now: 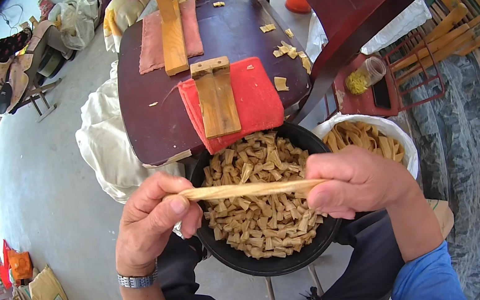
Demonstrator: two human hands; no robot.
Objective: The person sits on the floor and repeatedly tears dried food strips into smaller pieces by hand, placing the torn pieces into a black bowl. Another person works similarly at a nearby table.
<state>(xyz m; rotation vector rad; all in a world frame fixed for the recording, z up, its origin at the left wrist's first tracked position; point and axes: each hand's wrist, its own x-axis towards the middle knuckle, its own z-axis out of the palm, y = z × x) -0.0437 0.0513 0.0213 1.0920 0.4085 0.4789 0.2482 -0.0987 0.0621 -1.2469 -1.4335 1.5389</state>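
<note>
A long, pale tan strip is stretched level between my two hands. My left hand pinches its left end with thumb and fingers, and my right hand is closed round its right end. Beneath the strip, a round black basin holds several short knotted tan pieces. Just behind the basin, on a dark chair seat, a wooden block rests on a folded red cloth. A white sack of tan strips stands beside my right hand.
An upright wooden bar stands on a pink cloth, near scattered tan scraps. A red stool with a jar is at right; white cloth and bags lie at left.
</note>
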